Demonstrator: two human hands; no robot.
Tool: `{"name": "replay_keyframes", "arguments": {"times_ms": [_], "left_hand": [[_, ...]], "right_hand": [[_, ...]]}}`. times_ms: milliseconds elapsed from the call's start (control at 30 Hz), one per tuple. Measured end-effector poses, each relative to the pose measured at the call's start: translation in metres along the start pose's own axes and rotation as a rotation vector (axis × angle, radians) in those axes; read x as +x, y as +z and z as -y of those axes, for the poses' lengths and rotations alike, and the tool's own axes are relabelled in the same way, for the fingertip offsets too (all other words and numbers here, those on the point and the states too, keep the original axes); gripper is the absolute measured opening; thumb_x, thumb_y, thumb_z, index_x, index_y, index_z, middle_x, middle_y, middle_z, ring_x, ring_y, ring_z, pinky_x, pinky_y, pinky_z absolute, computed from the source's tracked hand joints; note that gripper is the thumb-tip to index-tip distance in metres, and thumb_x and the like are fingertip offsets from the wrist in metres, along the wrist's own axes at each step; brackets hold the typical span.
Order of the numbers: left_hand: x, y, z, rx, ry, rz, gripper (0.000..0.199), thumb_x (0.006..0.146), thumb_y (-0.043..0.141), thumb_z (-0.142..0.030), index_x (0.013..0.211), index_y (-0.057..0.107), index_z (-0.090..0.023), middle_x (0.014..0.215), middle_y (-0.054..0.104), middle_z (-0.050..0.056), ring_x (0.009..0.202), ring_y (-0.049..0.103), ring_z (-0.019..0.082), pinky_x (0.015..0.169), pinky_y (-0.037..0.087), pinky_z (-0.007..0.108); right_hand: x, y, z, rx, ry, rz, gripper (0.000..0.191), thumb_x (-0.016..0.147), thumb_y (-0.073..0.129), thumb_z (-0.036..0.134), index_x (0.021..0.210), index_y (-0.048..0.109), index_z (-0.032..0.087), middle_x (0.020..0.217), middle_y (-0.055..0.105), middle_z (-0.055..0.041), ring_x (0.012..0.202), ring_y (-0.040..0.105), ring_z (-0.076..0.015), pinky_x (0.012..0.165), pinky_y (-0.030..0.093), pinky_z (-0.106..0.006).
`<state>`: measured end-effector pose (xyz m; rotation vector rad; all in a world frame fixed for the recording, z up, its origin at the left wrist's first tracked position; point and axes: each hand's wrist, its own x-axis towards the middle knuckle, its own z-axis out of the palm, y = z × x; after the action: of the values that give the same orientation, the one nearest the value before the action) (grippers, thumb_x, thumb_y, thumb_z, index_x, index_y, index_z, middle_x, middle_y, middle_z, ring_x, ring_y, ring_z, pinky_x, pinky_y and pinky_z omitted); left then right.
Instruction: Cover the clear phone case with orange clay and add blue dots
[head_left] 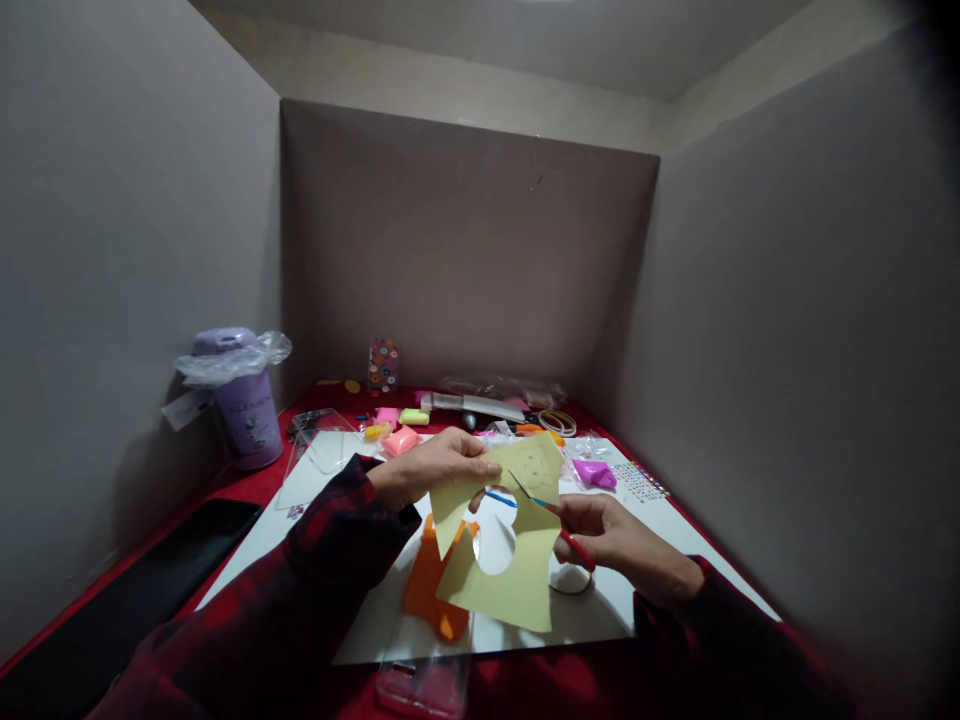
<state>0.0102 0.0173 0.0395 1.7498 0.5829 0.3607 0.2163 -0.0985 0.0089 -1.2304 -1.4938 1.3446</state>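
Observation:
My left hand pinches the upper left edge of a sheet of yellow paper, thumb on top. The sheet has a rounded hole cut in its middle and a faint pencil drawing near its upper right corner. My right hand is closed round the red handle of a pair of scissors. Their blades, partly blue, reach across the paper between the hole and the drawing, with one blade above the sheet. Beneath the paper lies an orange packet on the white board.
A purple tumbler wrapped in plastic stands at left, near a black flat object. Several coloured clay packets, including a pink one and a purple one, lie behind my hands. A gem sticker sheet is at right. Grey panels enclose three sides.

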Motion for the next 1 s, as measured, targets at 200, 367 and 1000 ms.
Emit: {"name": "replay_keyframes", "arguments": {"times_ms": [200, 367, 1000], "left_hand": [[-0.001, 0.000, -0.002, -0.107, 0.034, 0.063, 0.028, 0.072, 0.060, -0.039, 0.064, 0.062, -0.012, 0.050, 0.056, 0.001, 0.040, 0.046, 0.007, 0.039, 0.030, 0.019], [0.000, -0.002, 0.000, -0.115, 0.031, 0.054, 0.029, 0.071, 0.061, -0.038, 0.060, 0.062, -0.012, 0.049, 0.055, 0.000, 0.037, 0.043, 0.006, 0.038, 0.029, 0.019], [0.007, -0.005, 0.010, -0.340, 0.050, 0.162, 0.027, 0.073, 0.060, -0.036, 0.065, 0.057, -0.011, 0.048, 0.051, -0.001, 0.043, 0.044, 0.008, 0.048, 0.033, 0.022]], "right_hand": [[-0.001, -0.003, -0.002, 0.022, -0.022, -0.005, 0.034, 0.063, 0.071, 0.042, 0.080, 0.067, 0.013, 0.062, 0.053, -0.0001, 0.057, 0.042, -0.0114, 0.051, 0.029, -0.023], [0.001, -0.002, -0.003, 0.079, -0.045, -0.037, 0.028, 0.063, 0.073, 0.037, 0.072, 0.067, 0.012, 0.056, 0.044, 0.0030, 0.054, 0.033, -0.0091, 0.051, 0.024, -0.024], [0.000, 0.005, -0.001, 0.086, -0.061, -0.017, 0.036, 0.060, 0.073, 0.047, 0.068, 0.065, 0.012, 0.059, 0.046, 0.0004, 0.058, 0.039, -0.0121, 0.056, 0.033, -0.025]]}}
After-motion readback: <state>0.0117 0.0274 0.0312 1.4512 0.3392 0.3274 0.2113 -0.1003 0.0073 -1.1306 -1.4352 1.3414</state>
